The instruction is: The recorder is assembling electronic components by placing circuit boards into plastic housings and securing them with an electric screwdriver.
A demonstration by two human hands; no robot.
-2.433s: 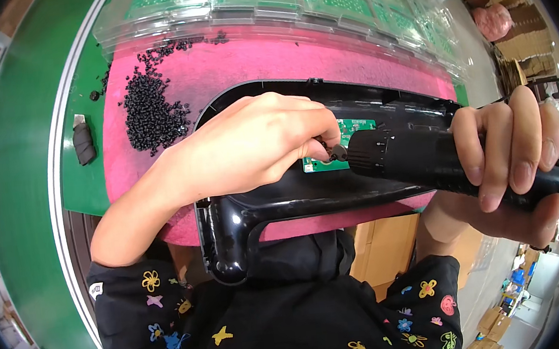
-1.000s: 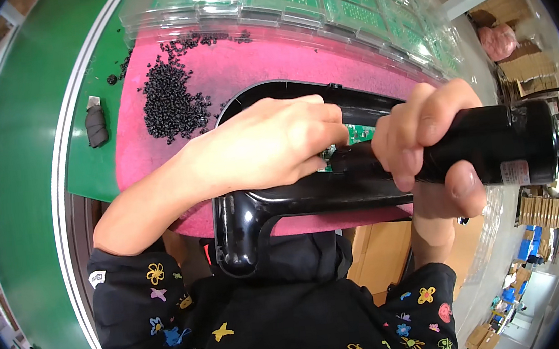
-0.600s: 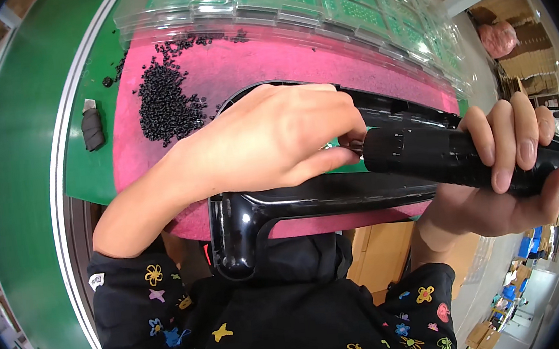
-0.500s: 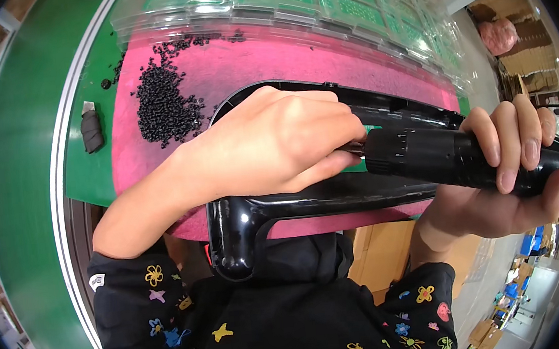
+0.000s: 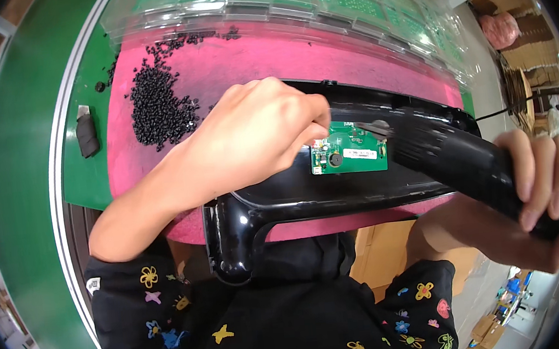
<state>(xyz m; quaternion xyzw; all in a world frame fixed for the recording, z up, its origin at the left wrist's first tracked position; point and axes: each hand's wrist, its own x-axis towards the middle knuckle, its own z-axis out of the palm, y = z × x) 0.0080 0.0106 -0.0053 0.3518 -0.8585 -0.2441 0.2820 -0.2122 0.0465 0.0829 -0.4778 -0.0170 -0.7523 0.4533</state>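
Observation:
My right hand [image 5: 544, 179] is wrapped round a black electric screwdriver [image 5: 463, 160], held at a tilt. The tool's tip end, smeared by motion, is over the right part of a green circuit board [image 5: 367, 160]. That board lies in a glossy black plastic housing [image 5: 316, 201] with a bent arm at its near left. At the board's left edge is my left hand [image 5: 268, 128], palm down with its fingers closed in a pinch; whatever they hold, if anything, is hidden. A heap of small black screws [image 5: 160, 112] lies to the left.
A pink mat [image 5: 251, 56] on a green table [image 5: 21, 179] lies under the housing. Clear plastic trays [image 5: 276, 3] with green panels stand along the back. A dark wrapped object [image 5: 86, 134] lies at the left, and a cardboard box [image 5: 375, 249] shows below the table edge.
The screwdriver has swung right and downward, away from my left hand. My left hand has shifted left from the tool's tip, uncovering the circuit board.

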